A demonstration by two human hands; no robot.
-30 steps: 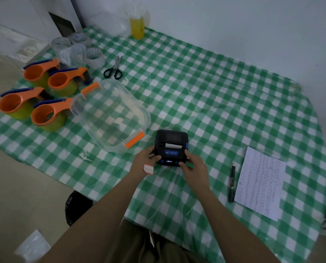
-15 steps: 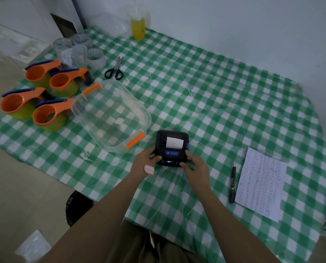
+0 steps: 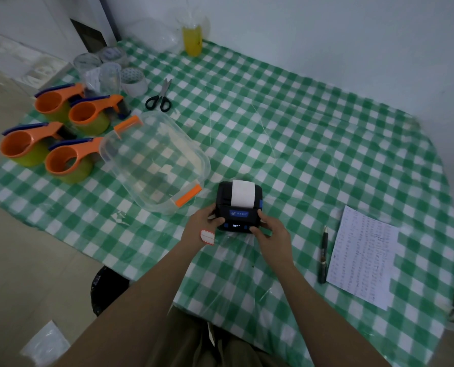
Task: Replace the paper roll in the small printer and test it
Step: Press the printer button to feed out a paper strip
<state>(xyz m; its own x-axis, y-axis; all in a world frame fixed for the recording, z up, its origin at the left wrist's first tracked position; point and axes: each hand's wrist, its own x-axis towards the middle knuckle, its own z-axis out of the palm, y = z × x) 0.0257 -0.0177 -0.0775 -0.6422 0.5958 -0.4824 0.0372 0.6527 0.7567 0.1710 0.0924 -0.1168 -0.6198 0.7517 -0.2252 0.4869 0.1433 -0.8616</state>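
Observation:
A small black printer (image 3: 224,205) with a blue label and a lit display sits on the green checked tablecloth (image 3: 300,128) near the front edge. A white paper strip (image 3: 242,193) comes out of its slot and lies over its top. My left hand (image 3: 203,229) grips the printer's left side, thumb on its front; a white sticker with a red border is on that hand's back. My right hand (image 3: 272,234) holds the printer's right side, thumb on the front buttons.
A clear plastic box (image 3: 154,160) with orange clips stands left of the printer. Several orange tape dispensers (image 3: 61,160), tape rolls (image 3: 133,80) and scissors (image 3: 159,98) lie at the far left. A pen (image 3: 323,254) and a written sheet (image 3: 363,255) lie to the right. A yellow bottle (image 3: 192,39) stands by the wall.
The white paper strip has fed further out of the printer and now covers most of its top. Both hands stay on the printer's sides.

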